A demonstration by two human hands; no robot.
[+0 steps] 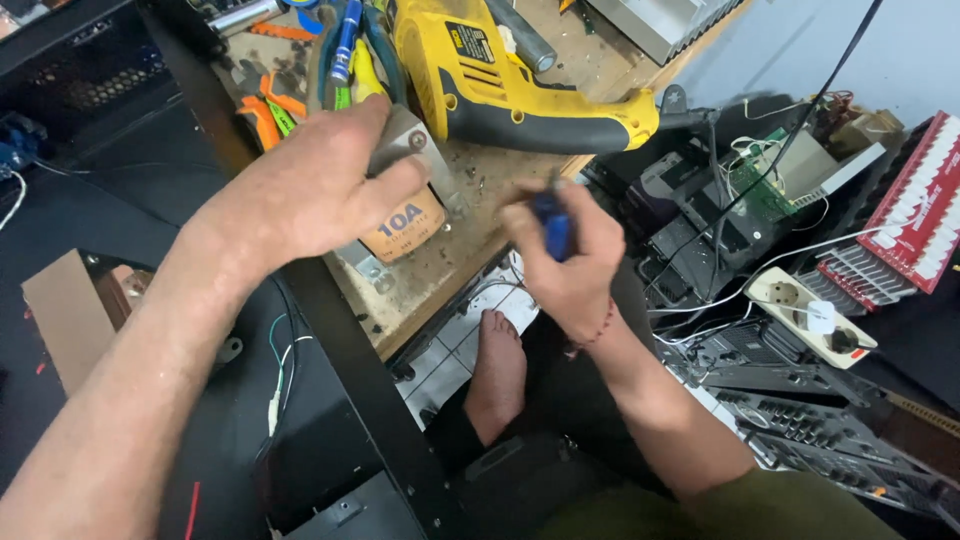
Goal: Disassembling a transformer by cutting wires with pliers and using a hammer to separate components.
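On the wooden bench (450, 280), just below the yellow drill (500, 80), a transformer (400, 215) with metal brackets and an orange label is gripped by the left hand (310, 190). Its long axis is seen to run from upper right to lower left, and the labelled face is turned toward the bench's near edge. The left fingers (360, 125) are curled over its top, with the thumb pressed against its side; the forearm is extended from the lower left. Right of the transformer, a blue-handled screwdriver (552, 225) is enclosed by the right hand (570, 265), fingers pressed together around the handle. The handle is held near upright; the tip cannot be made out. Pliers (345, 50) are laid left of the drill.
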